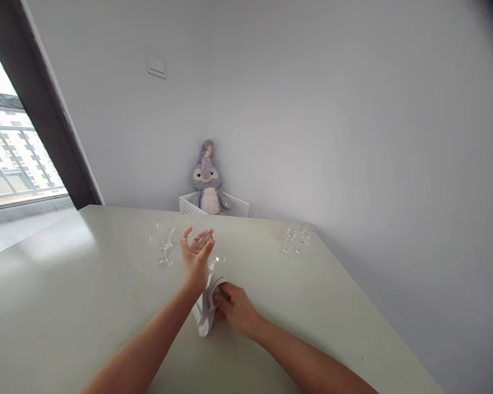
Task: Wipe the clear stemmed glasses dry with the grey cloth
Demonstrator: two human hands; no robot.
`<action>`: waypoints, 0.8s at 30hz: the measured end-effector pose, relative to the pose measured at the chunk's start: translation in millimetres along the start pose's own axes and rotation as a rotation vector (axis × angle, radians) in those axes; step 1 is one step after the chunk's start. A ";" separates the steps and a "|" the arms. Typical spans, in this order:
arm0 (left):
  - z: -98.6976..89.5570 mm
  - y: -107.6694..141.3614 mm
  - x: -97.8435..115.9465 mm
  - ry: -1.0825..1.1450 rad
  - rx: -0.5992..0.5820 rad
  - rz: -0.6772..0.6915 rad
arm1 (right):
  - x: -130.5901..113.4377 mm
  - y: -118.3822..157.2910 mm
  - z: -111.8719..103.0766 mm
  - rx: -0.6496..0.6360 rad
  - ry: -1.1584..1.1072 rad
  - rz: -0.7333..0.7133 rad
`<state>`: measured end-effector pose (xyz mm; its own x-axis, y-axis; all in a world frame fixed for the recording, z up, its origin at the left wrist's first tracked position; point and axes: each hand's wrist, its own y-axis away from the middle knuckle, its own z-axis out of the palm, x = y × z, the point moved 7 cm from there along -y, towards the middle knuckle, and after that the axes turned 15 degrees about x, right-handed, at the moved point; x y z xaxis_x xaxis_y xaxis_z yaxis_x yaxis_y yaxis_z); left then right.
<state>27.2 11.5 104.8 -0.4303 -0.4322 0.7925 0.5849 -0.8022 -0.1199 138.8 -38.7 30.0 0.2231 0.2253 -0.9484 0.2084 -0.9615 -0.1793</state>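
Observation:
My left hand (196, 257) is wrapped round the bowl of a clear stemmed glass (199, 232). The glass is tilted, with its foot pointing down to the right. Just below, my right hand (236, 306) grips a white cloth (206, 312), which hangs in folds near the tabletop. Slight blur softens the right fingers, and some of them are hidden by the cloth. Left of my left hand, clear stemmed glasses (164, 251) stand close together on the table, overlapping in view.
Two more clear glasses (291, 235) stand at the far right of the pale table (312, 323), close to the wall. A white perforated basket (240, 206) with a grey plush toy (207, 180) sits behind the far edge. At left there is a window (16, 142).

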 end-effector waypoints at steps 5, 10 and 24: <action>4.9 4.8 9.3 -0.199 -0.119 0.118 | -43.4 8.2 -35.0 0.173 0.345 -0.331; 20.1 42.2 -19.5 -0.326 -0.318 0.010 | -48.3 -15.4 -72.8 0.370 0.414 -0.264; -19.0 35.2 -41.2 -0.606 -0.228 0.103 | 57.4 -80.1 -180.5 0.738 0.551 0.082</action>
<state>52.4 -6.7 56.6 0.1230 -0.2559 0.9588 0.4128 -0.8654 -0.2840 306.8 79.7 37.1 0.6712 0.0135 -0.7411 -0.4455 -0.7918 -0.4179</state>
